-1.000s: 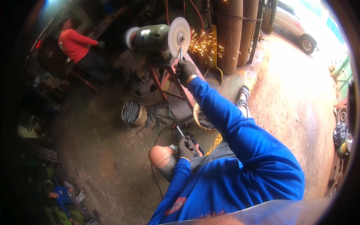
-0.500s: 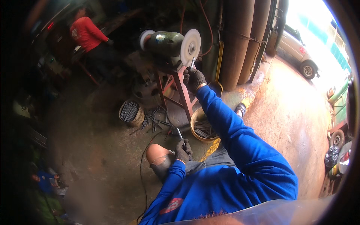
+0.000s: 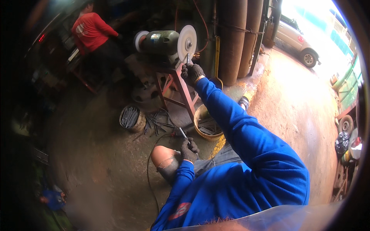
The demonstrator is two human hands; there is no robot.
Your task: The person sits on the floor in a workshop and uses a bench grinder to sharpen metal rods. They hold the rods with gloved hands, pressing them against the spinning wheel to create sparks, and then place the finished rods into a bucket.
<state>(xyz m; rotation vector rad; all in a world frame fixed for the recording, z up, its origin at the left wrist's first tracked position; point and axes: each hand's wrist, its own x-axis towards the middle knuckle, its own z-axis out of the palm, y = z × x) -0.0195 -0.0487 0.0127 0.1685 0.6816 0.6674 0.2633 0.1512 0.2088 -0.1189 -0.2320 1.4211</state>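
Observation:
My right hand (image 3: 192, 73), in a dark knit glove, is closed around a short metal rod (image 3: 188, 58). The rod's bright tip points up at the lower face of a white grinding wheel (image 3: 189, 43); it appears to touch there. A small orange glow shows beside the wheel. This wheel sits on the right end of a green bench grinder (image 3: 163, 41), mounted on a red metal stand (image 3: 185, 92). Lower down, by my bent knee, my gloved left hand (image 3: 189, 149) grips another metal rod (image 3: 182, 132), its shiny end sticking up past the fingers.
Dark rods fill a bucket (image 3: 141, 122) and a yellowish bucket (image 3: 211, 136) below the stand. Loose rods (image 3: 156, 122) lie between them. A cable (image 3: 148, 173) runs along the floor. Tall brown cylinders (image 3: 233, 42) stand behind, and a person in red (image 3: 90, 32) is at far left.
The view has shifted slightly, moving the grinder left in the picture. An orange glow now shows by the wheel. Both hands keep their rods; the right one's rod stands more upright.

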